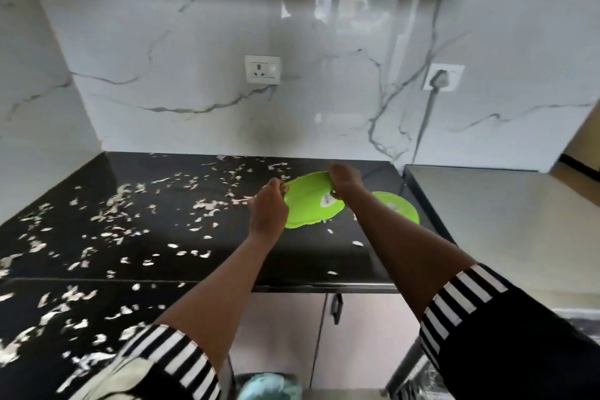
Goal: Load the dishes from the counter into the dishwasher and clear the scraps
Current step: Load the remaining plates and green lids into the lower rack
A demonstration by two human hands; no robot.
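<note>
We are holding the green plate (308,201) tilted above the tabletop (292,256), probably to shed bits before loading, though blur is hiding its surface. Our left hand (269,204) is pinching its left rim and our right hand (345,182) is gripping the far rim, the plate spanning between them. A second green plate (401,209) is lying flat behind our right forearm, and scraps (113,214) are littering the left.

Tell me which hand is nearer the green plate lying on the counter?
Right. The right hand grips the held plate just left of the lying plate; the left hand grips the held plate's other edge, farther left.
</note>
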